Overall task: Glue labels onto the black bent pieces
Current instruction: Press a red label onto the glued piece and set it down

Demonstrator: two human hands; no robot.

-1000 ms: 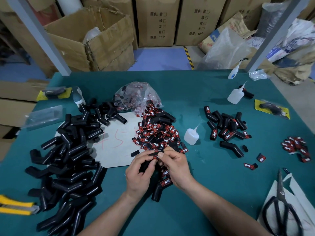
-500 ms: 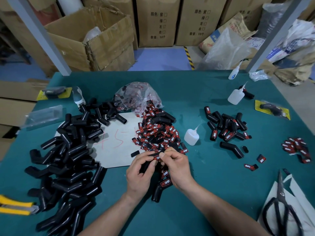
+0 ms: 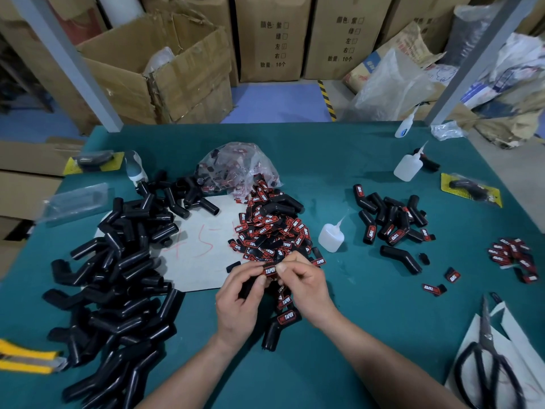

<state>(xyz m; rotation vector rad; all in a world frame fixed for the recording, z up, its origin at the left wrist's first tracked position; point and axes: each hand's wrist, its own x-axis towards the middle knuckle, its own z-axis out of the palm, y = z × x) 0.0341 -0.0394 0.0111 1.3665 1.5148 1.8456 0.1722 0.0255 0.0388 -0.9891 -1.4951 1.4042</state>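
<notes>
My left hand [image 3: 239,302] grips a black bent piece [image 3: 246,286], mostly hidden in the palm. My right hand [image 3: 306,286] pinches a red-and-black label [image 3: 269,270] against that piece's upper end. Just beyond my fingers lies a heap of loose labels [image 3: 271,228] on white paper. A large pile of bare black bent pieces [image 3: 118,273] covers the left of the green table. Labelled pieces [image 3: 389,222] lie in a group at the right, and a few more labelled pieces [image 3: 284,317] lie under my hands. A small glue bottle [image 3: 331,236] stands right of the label heap.
A clear bag of labels [image 3: 239,169] sits behind the heap. Two more glue bottles [image 3: 408,166] stand at the back right. Black scissors [image 3: 486,370] lie on paper at the right front, a yellow knife [image 3: 26,360] at the left edge. Another small label pile [image 3: 511,256] lies far right.
The label between my fingers has turned so its printed face shows on top of the piece. Both hands stay in the same place.
</notes>
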